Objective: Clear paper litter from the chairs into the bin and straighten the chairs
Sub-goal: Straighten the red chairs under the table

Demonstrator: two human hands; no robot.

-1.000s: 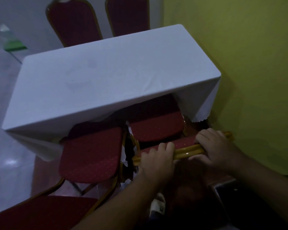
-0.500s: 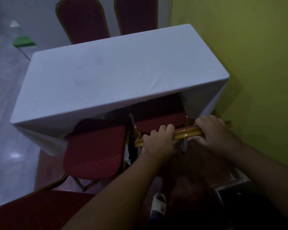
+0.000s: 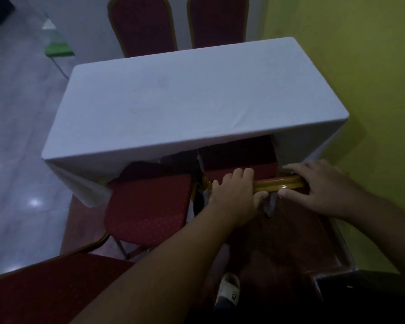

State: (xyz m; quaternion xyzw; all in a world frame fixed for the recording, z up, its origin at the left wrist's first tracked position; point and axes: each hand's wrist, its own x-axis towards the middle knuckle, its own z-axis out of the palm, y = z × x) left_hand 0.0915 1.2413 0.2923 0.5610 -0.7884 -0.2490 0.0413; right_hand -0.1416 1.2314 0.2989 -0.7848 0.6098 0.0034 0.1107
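lower centre: left hand and right hand both wrapped around chair top rail; frame likely rigid, fairly heavy, glossy.

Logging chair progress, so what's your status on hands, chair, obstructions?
Left hand and right hand gripping chair's gold top rail. Seat partly under tablecloth. Yellow wall close on the right.

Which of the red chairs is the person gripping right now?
The chair nearest the yellow wall: both the left hand and right hand clasp its gold top rail. The neighbouring chair and the two beyond the table are untouched.
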